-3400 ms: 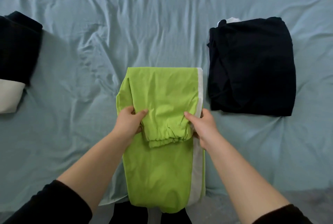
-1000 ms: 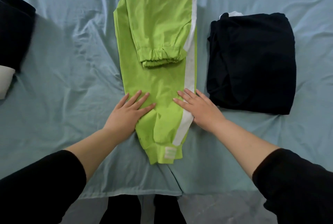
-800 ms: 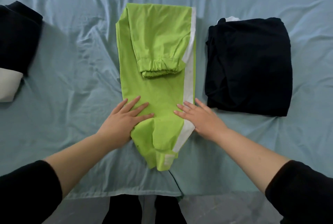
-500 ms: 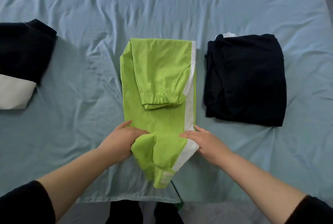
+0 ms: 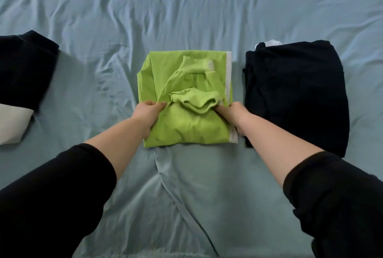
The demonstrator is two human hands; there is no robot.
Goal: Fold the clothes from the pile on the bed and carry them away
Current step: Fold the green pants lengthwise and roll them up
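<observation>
Lime-green fabric trousers [image 5: 186, 100], white side stripe, folded on the blue-sheeted bed [image 5: 186, 19] between both grips
Left hand [image 5: 146, 115] and right hand [image 5: 232, 112] each pinch a side; one folded black garment [image 5: 296, 91] waits beside the right grip; carrying remains

We find a wide strip of bare bed sheet [image 5: 93, 96] between the green garment [image 5: 165, 71] and the black clothes [image 5: 22, 66] with a white piece [image 5: 12, 125] at the left edge. There is more open sheet past the green garment's far edge and on its near side between the forearms. On the right only a narrow gap separates it from the folded black garment [image 5: 296, 96]; the right hand [image 5: 232, 112] fills that gap's near end, and the left hand [image 5: 146, 115] covers the green garment's left edge.
</observation>
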